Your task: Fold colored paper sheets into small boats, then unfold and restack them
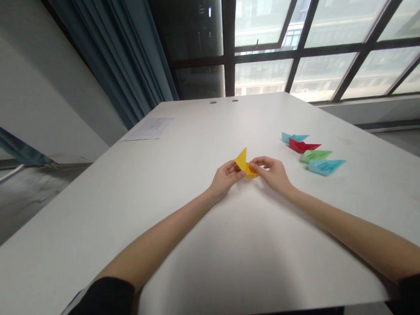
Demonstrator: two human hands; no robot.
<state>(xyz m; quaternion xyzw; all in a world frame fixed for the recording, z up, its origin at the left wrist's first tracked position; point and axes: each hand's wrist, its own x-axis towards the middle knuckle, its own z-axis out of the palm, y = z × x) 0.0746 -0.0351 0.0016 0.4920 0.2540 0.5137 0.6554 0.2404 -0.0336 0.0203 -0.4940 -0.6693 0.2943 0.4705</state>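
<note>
A folded yellow paper piece [243, 162] with one pointed flap standing up is held over the middle of the white table [200, 231]. My left hand [226, 177] pinches its left side with fingers closed. On its right side my right hand [272, 173] grips it too, fingers curled on the paper. Both forearms stretch out from the near edge of the table.
Several finished folded paper pieces lie in a row to the right: a light blue one [293, 137], a red one [303, 146], a green one [315, 155], another blue one [325, 166]. A printed sheet [150, 128] lies far left. Windows and a blue curtain stand behind.
</note>
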